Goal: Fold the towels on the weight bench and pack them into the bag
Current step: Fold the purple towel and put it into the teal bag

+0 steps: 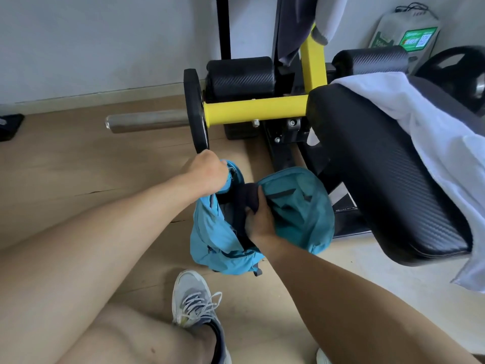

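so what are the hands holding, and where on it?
Left hand grips the blue bag by the rim of its opening. Right hand holds a dark towel by its upper edge, partly inside the bag.

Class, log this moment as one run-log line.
left hand: holds blue bag open | right hand: pushes dark towel in | white towel: on bench
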Demonstrator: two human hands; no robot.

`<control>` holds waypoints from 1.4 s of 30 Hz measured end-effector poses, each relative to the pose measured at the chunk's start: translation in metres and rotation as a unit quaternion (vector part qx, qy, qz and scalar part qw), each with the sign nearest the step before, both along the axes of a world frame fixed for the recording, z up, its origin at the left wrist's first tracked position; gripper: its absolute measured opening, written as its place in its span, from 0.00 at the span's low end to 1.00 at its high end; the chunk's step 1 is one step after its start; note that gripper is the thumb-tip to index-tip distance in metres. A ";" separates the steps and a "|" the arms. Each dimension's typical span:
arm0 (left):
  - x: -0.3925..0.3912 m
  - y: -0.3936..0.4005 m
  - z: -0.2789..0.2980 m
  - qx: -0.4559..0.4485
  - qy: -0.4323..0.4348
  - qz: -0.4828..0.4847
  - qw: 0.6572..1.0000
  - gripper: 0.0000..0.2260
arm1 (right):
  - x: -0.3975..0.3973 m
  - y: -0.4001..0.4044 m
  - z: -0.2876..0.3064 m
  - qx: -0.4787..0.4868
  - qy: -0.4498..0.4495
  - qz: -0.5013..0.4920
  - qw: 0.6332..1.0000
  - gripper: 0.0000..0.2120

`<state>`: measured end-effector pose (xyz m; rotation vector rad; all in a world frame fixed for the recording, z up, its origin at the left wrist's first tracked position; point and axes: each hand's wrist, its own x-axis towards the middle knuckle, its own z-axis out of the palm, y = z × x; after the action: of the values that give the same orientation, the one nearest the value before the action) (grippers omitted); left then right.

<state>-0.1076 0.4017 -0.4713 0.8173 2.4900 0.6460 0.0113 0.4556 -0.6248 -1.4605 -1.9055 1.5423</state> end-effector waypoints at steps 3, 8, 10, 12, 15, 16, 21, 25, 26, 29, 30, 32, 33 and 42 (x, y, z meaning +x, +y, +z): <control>-0.006 0.000 0.000 -0.016 0.014 0.005 1.000 0.18 | 0.001 0.000 -0.012 0.019 -0.055 0.048 0.997 0.32; -0.015 -0.008 0.002 -0.043 0.008 0.007 0.999 0.18 | 0.010 0.000 -0.014 0.041 -0.131 0.103 0.985 0.33; -0.014 -0.010 0.002 -0.047 0.001 0.004 0.999 0.17 | 0.011 0.002 -0.003 0.054 -0.157 0.120 0.979 0.32; -0.013 -0.010 0.002 -0.048 0.004 -0.001 0.999 0.17 | 0.016 0.004 0.017 0.119 -0.190 0.129 0.966 0.27; -0.011 -0.009 0.004 -0.043 0.006 -0.008 0.999 0.17 | 0.044 -0.003 0.053 0.304 -0.148 0.117 0.934 0.17; -0.011 -0.009 0.005 -0.042 0.005 -0.009 0.999 0.17 | 0.056 -0.009 0.064 0.362 -0.125 0.103 0.918 0.16; -0.006 -0.008 0.006 -0.038 -0.010 0.000 0.999 0.16 | 0.118 -0.026 0.063 0.400 -0.053 -0.130 0.905 0.27; -0.002 -0.010 0.009 -0.031 -0.020 0.004 0.999 0.16 | 0.136 -0.024 0.049 0.097 -0.010 -0.219 0.971 0.20; -0.002 -0.011 0.009 -0.029 -0.021 0.007 0.999 0.16 | 0.131 -0.024 0.057 0.047 -0.022 -0.197 0.979 0.16; -0.001 -0.011 0.011 -0.004 -0.014 0.025 1.000 0.17 | 0.113 -0.016 0.092 0.085 -0.020 -0.114 0.990 0.12; 0.001 -0.010 0.014 0.017 -0.009 0.034 0.999 0.17 | 0.105 -0.013 0.110 0.108 0.004 -0.102 0.989 0.08; 0.004 -0.005 0.024 0.081 0.008 0.060 0.995 0.17 | 0.088 -0.006 0.146 0.136 0.053 -0.086 0.986 0.06; 0.005 -0.003 0.031 0.115 0.020 0.074 0.990 0.18 | 0.080 -0.002 0.160 0.141 0.078 -0.088 0.983 0.08; 0.025 0.019 0.056 0.200 0.038 0.022 0.979 0.20 | 0.085 0.007 0.189 0.086 0.097 -0.117 0.985 0.16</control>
<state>-0.0825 0.4211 -0.4150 0.9420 2.4863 1.1774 0.0964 0.4623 -0.4363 -1.3521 -1.6448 1.3251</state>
